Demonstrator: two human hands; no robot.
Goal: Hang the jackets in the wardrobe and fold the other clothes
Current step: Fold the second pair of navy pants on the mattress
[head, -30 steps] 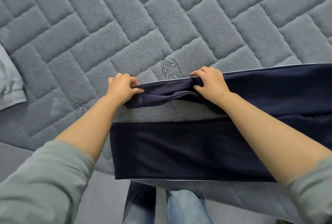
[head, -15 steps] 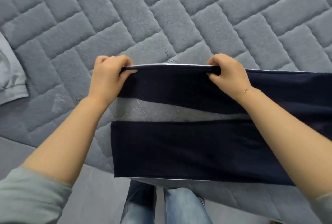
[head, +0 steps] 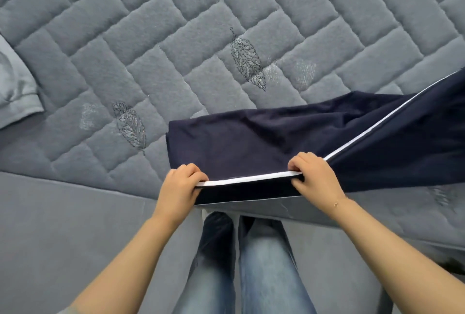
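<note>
Dark navy trousers (head: 264,142) with a thin white side stripe lie on the grey quilted bed (head: 176,37), near its front edge. One leg is folded over onto the other, so the fabric lies doubled. My left hand (head: 180,188) pinches the white-striped near edge at its left end. My right hand (head: 313,178) grips the same edge further right. The rest of the trousers runs off to the right, out of view.
A light grey garment (head: 15,87) lies at the bed's left edge, partly out of frame. My legs in blue jeans (head: 246,263) stand against the bed's front edge. The quilt's far part carries embroidered leaves.
Both hands carried the far trouser leg toward me and laid it over the near leg. The gap of quilt between the legs is covered.
</note>
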